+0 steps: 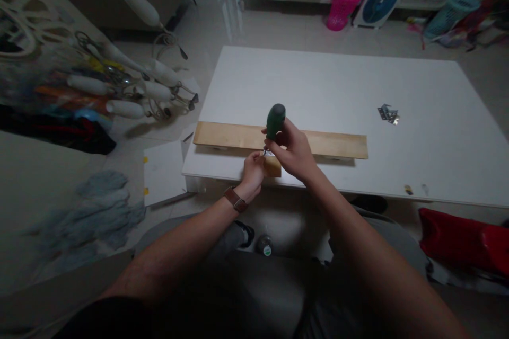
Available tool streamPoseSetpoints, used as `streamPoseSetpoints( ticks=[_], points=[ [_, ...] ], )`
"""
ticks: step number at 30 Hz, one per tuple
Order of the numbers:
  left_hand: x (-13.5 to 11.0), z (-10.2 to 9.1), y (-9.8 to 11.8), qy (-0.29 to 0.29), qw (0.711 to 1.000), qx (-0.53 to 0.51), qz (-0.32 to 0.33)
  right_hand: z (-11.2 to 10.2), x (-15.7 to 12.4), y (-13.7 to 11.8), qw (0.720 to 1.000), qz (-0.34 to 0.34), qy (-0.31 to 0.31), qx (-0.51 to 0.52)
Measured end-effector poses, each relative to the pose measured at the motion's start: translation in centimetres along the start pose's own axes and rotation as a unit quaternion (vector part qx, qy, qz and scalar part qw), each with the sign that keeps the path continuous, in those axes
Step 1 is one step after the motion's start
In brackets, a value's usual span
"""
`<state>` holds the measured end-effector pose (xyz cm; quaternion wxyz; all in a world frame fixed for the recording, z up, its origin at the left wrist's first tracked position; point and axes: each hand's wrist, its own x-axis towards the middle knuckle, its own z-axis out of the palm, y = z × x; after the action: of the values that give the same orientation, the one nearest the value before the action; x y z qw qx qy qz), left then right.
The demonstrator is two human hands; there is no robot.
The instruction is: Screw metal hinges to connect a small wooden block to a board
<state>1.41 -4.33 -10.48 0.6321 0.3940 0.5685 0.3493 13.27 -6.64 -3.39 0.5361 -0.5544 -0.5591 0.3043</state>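
Observation:
My right hand is wrapped around the green handle of a screwdriver, which stands nearly upright with its tip down. Below the tip lies a small shiny metal piece on a short wooden block. The fingers of my left hand are closed beside the tip, at the block's left side; whatever they pinch is too small to make out. Behind the block runs a long wooden board, partly hidden by my right hand. A brown strap circles my left wrist.
The white table carries a little heap of metal brackets at the right. Two small items lie by its front edge. A lamp with white shades stands left, and a red object is at lower right.

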Motion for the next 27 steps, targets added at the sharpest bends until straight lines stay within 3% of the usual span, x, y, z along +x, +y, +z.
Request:
streamPoseSetpoints(
  ticks=[6, 13, 20, 27],
  points=[
    [0.1, 0.0, 0.1, 0.007, 1.0, 0.011, 0.01, -0.8, 0.2, -0.1, 1.0, 0.001, -0.025, 0.006],
    [0.3, 0.1, -0.1, 0.012, 1.0, 0.023, 0.002, -0.5, 0.2, 0.3, 0.996, -0.019, 0.032, -0.08],
    [0.3, 0.0, 0.0, 0.004, 1.0, 0.016, 0.001, 0.2, 0.1, 0.8, 0.997, 0.061, 0.03, 0.044],
    [0.1, 0.0, 0.2, -0.014, 1.0, -0.001, -0.004, -0.3, 0.2, 0.2, 0.996, 0.046, -0.011, 0.069]
  ],
)
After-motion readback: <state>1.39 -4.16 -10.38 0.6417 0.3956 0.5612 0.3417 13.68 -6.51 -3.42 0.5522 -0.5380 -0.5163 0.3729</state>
